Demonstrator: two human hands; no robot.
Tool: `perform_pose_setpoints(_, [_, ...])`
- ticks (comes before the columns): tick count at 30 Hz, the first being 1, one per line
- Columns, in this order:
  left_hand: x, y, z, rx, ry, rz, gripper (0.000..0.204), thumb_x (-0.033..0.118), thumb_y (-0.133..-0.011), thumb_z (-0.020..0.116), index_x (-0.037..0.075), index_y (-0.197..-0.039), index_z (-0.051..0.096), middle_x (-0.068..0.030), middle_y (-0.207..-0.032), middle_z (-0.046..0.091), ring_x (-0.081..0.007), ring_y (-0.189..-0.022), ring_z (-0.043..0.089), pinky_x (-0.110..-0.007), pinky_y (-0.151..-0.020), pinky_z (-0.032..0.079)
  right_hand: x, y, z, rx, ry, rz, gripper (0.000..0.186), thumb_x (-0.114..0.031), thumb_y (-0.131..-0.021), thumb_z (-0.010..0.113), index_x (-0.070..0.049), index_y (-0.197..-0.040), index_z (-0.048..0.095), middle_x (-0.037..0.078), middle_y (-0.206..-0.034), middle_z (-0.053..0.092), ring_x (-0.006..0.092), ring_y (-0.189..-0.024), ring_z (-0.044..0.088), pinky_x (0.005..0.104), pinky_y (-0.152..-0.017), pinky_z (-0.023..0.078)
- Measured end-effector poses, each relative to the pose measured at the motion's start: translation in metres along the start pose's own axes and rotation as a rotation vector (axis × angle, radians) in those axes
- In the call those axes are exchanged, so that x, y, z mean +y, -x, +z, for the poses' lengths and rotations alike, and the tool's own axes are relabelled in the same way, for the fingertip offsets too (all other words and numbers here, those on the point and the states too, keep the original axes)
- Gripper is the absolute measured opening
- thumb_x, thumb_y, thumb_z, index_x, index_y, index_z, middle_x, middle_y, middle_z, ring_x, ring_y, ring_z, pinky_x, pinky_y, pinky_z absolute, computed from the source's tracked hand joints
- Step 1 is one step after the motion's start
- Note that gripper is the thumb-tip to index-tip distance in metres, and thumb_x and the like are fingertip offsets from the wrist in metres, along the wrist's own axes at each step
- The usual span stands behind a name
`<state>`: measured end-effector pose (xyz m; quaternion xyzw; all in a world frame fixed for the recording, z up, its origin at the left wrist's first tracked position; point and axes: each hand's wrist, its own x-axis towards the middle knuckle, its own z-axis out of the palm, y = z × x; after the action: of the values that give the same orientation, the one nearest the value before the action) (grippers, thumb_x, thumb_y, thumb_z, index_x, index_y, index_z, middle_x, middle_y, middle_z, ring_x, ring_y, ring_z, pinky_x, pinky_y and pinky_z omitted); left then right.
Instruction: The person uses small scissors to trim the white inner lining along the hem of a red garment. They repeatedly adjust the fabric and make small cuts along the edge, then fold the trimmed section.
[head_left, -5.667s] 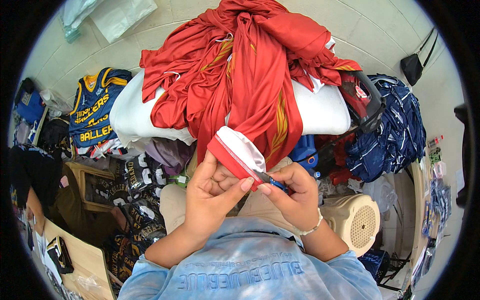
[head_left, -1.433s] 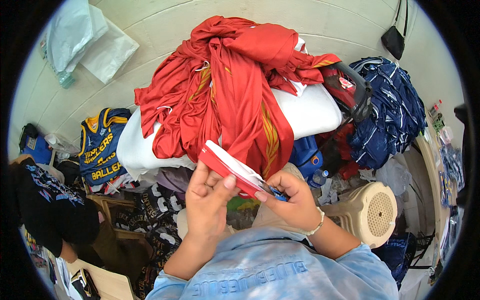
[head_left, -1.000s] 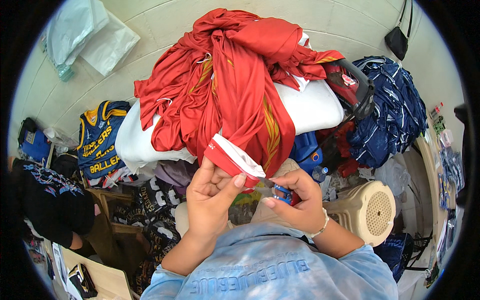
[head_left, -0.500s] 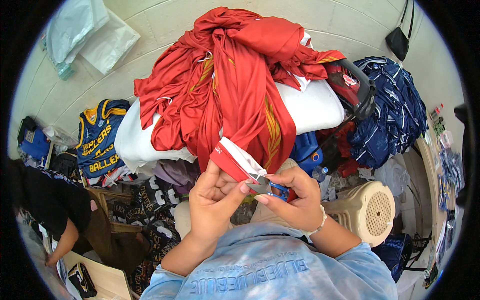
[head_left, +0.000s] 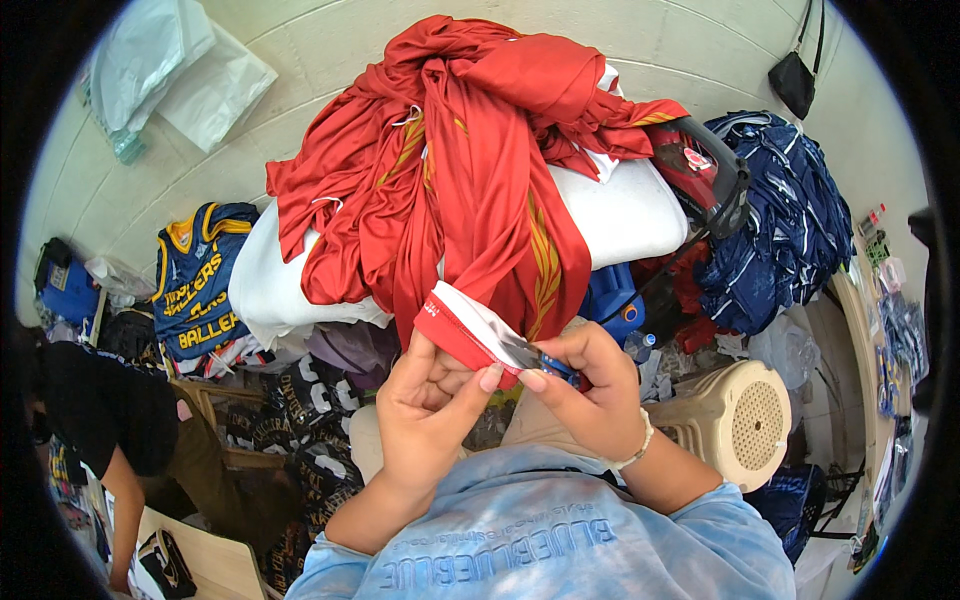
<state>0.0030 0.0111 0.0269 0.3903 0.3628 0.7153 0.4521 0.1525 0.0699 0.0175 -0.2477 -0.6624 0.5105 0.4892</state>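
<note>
My left hand (head_left: 425, 405) pinches the hemmed edge of a red garment (head_left: 450, 335), its white inner side turned up. In my right hand (head_left: 597, 392) is a small pair of thread snips (head_left: 558, 370) with blue handles. The blades lie against the seam at the garment's right end, close to my left thumb, and are partly hidden by my fingers and the cloth. From the held edge the cloth runs toward a large heap of red fabric (head_left: 470, 180) with yellow leaf-like patterns, draped over a white padded board (head_left: 615, 215).
A red and black iron (head_left: 700, 170) stands at the board's right end, before a navy garment pile (head_left: 775, 230). A beige plastic stool (head_left: 755, 425) is at right. Navy and yellow jerseys (head_left: 200, 275) hang at left, where another person (head_left: 110, 410) leans over a wooden surface (head_left: 215, 560).
The snips have moved in against the garment's seam, and their blades show less. My hands stay close together. At left, the other person's arm has shifted.
</note>
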Motion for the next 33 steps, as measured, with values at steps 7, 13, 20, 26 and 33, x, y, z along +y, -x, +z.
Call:
perform_pose_setpoints(7, [-0.004, -0.005, 0.000, 0.067, 0.131, -0.041, 0.055, -0.007, -0.086, 0.060, -0.002, -0.136, 0.037, -0.0127, -0.112, 0.062, -0.0174, -0.102, 0.062, -0.030, -0.089, 0.050, 0.010, 0.006, -0.003, -0.076, 0.097, 0.052, 0.023, -0.008, -0.082, 0.074, -0.005, -0.093, 0.054, -0.005, -0.076, 0.049, 0.0024, -0.067, 0.041, 0.0195, -0.057, 0.034])
perform_pose_setpoints(13, [-0.006, -0.007, -0.007, 0.002, 0.213, -0.017, 0.055, -0.005, -0.087, 0.059, -0.001, -0.137, 0.037, -0.0140, -0.114, 0.062, -0.0200, -0.104, 0.062, -0.035, -0.089, 0.053, 0.011, 0.008, -0.006, -0.108, 0.066, 0.076, 0.026, -0.011, -0.081, 0.075, -0.006, -0.096, 0.055, -0.004, -0.080, 0.052, 0.0028, -0.069, 0.043, 0.0189, -0.060, 0.037])
perform_pose_setpoints(20, [-0.003, -0.005, -0.004, 0.014, 0.185, -0.034, 0.055, -0.006, -0.087, 0.058, -0.001, -0.138, 0.036, -0.0138, -0.115, 0.061, -0.0194, -0.105, 0.061, -0.035, -0.091, 0.052, 0.008, 0.000, -0.011, -0.066, 0.235, -0.225, 0.032, -0.011, -0.077, 0.077, 0.000, -0.100, 0.059, 0.006, -0.082, 0.062, 0.0087, -0.066, 0.056, 0.0222, -0.059, 0.044])
perform_pose_setpoints(26, [-0.004, -0.004, -0.005, 0.004, 0.182, -0.007, 0.055, -0.007, -0.087, 0.057, -0.002, -0.137, 0.036, -0.0143, -0.115, 0.061, -0.0192, -0.104, 0.062, -0.034, -0.091, 0.051, 0.006, -0.004, -0.012, -0.089, 0.293, -0.289, 0.033, -0.012, -0.074, 0.080, 0.000, -0.097, 0.060, 0.007, -0.077, 0.065, 0.0111, -0.064, 0.062, 0.0239, -0.055, 0.047])
perform_pose_setpoints(33, [-0.003, -0.003, -0.004, -0.014, 0.176, -0.001, 0.054, -0.008, -0.087, 0.057, -0.003, -0.137, 0.037, -0.0152, -0.113, 0.062, -0.0195, -0.103, 0.063, -0.032, -0.090, 0.051, 0.002, -0.006, -0.010, -0.103, 0.274, -0.257, 0.032, -0.012, -0.074, 0.081, 0.000, -0.096, 0.060, 0.007, -0.076, 0.064, 0.0114, -0.064, 0.063, 0.0235, -0.055, 0.047])
